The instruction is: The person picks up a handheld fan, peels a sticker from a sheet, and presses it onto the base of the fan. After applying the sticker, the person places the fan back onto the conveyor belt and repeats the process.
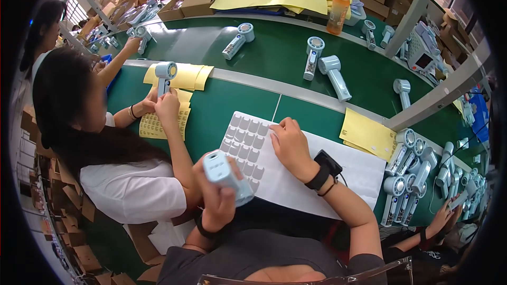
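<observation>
My left hand (217,208) is wrapped round a light blue handheld fan (232,178), held tilted above the near-left edge of a white sheet, one end with small openings facing up. Part of that hand is blurred. My right hand (289,145) rests on the white sticker sheet (322,179), fingers bent and fingertips together at the upper right corner of the rows of grey stickers (244,136). Whether a sticker is between those fingertips is too small to see. A black band with a dark box sits on my right wrist.
On my left a co-worker holds a fan (166,71) over yellow sticker sheets (182,76). Several fans stand in a cluster (406,179) to my right, near another person's hands. More fans lie on the green belt (280,37) beyond. A metal post (443,95) and an orange bottle (338,11) stand farther off.
</observation>
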Motion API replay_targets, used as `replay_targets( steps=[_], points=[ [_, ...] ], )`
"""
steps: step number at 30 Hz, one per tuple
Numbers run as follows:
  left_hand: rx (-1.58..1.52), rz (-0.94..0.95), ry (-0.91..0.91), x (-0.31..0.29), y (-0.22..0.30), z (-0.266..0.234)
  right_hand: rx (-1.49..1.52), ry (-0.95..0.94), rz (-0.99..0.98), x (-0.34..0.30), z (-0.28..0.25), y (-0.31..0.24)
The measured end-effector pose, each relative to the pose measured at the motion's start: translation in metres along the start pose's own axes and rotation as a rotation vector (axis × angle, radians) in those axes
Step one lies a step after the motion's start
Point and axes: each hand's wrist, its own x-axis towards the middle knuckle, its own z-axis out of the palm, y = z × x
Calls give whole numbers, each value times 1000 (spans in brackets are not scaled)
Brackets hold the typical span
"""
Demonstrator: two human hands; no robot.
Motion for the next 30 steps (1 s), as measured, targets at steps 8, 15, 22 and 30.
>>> replay_targets(
  steps=[8,15,22,30],
  points=[
    [325,22,-47,22,-59,9,-107,80,46,2,29,-9],
    [397,-16,35,40,-69,8,-13,78,124,10,30,-4],
    [351,-21,37,39,-74,10,-66,121,59,11,32,-6],
    [382,-13,-214,38,-62,13,1073,51,542,18,-47,0]
  ],
)
